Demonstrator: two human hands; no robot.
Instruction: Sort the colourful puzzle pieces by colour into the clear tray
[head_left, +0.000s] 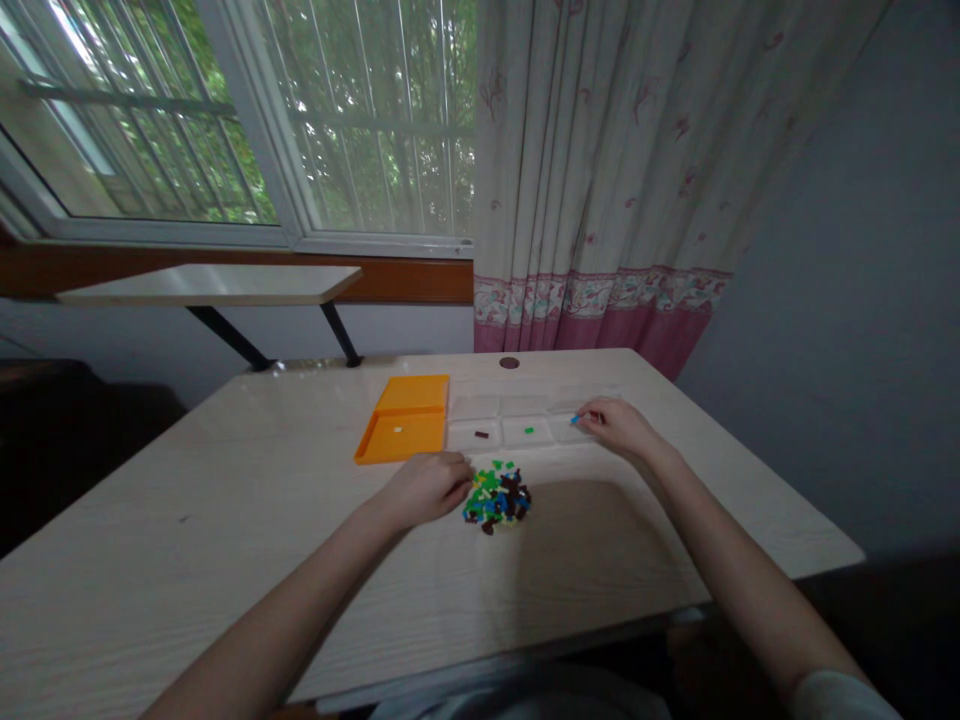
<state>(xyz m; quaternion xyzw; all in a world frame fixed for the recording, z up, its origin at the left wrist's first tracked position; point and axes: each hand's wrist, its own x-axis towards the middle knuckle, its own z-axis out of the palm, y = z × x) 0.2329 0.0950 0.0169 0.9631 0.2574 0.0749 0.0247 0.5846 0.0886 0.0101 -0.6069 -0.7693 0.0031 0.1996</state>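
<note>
Pieces [498, 499], tiny, green, brown, blue; mostly heaped

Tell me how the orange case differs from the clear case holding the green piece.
The orange case is opaque; the clear case is see-through. The orange case is larger than the clear case. The orange case holds a white piece, the clear case a green piece. Both rest on the table.

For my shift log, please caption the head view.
Right hand pinching a small blue piece at the clear containers, left hand at the edge of a multicolored pile.
</note>
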